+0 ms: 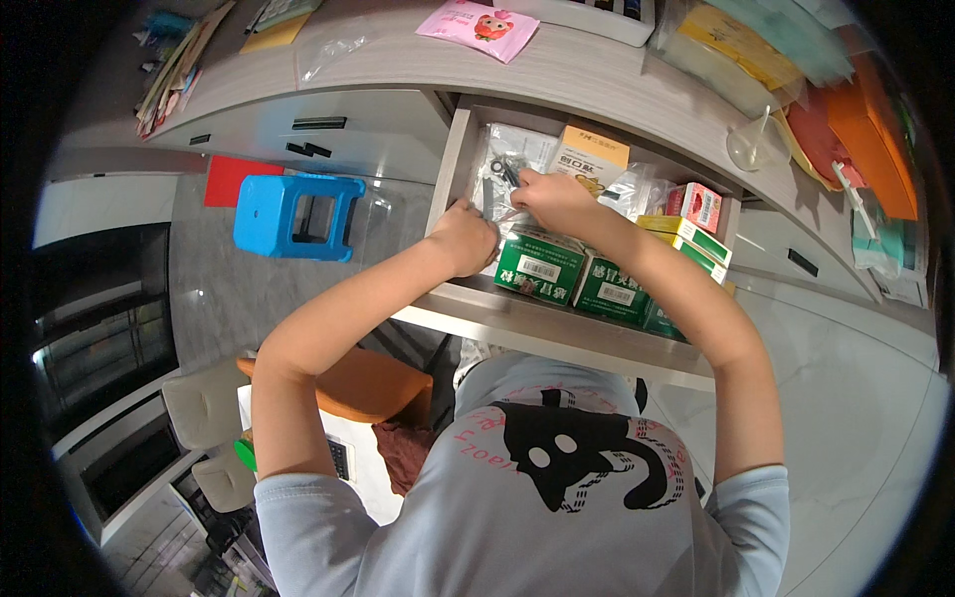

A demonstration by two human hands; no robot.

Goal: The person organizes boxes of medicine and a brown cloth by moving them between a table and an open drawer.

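Observation:
Both my hands are inside an open wooden drawer. My left hand is at the drawer's left side, its fingers curled at a thin grey item; whether it grips this is unclear. Over the clear plastic packets, my right hand has its fingertips bent down beside a small dark metal tool; its hold is hidden. Green medicine boxes stand along the drawer's front. Behind my right hand lies an orange and white adhesive bandage box. A clear plastic bag and a red and white box lie farther right.
The grey wooden counter above the drawer bears a pink wipes packet, a white tray and plastic bags. A blue plastic stool stands on the floor at left. An orange chair is behind my left arm.

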